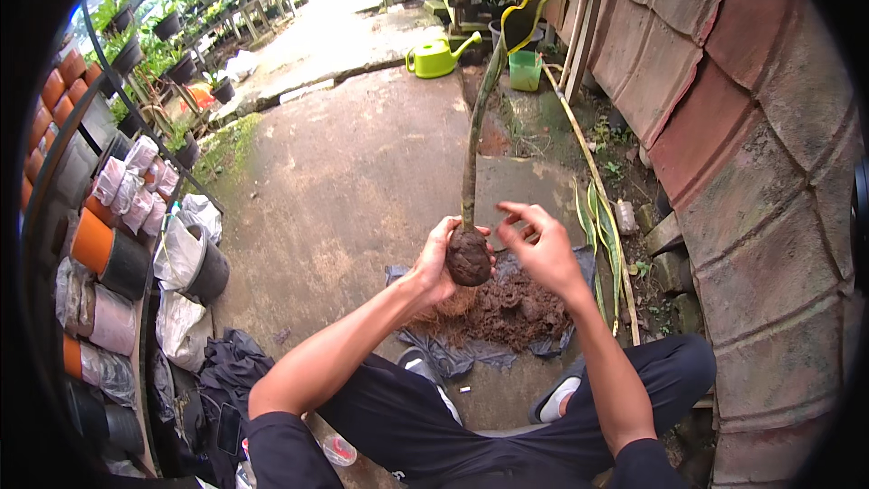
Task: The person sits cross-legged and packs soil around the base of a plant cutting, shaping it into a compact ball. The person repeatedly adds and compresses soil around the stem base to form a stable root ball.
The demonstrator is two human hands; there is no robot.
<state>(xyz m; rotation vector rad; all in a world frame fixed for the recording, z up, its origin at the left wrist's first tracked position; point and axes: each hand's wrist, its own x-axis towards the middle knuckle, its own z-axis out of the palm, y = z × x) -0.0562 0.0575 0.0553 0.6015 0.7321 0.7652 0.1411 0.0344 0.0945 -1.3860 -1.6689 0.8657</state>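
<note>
My left hand [436, 263] is wrapped around a dark ball of soil [469, 258] at the base of a plant cutting. From that ball rises a long snake plant leaf [478, 125], green-brown with a wavy yellow edge towards its tip. Just to the right, my right hand [541, 244] hovers apart from the soil ball with bent, spread fingers and nothing in them. Below both hands, loose brown soil [519, 312] is heaped on a black plastic sheet [468, 358]. Brown fibre [445, 308] lies at the heap's left side, partly hidden by my left forearm.
A lime-green watering can [434, 58] and a green plastic container [525, 70] stand ahead. Cut snake plant leaves [606, 244] lie beside a long stick [589, 166] on the right, near stacked roof tiles [767, 217]. Pots and bags crowd a rack [146, 346] on the left.
</note>
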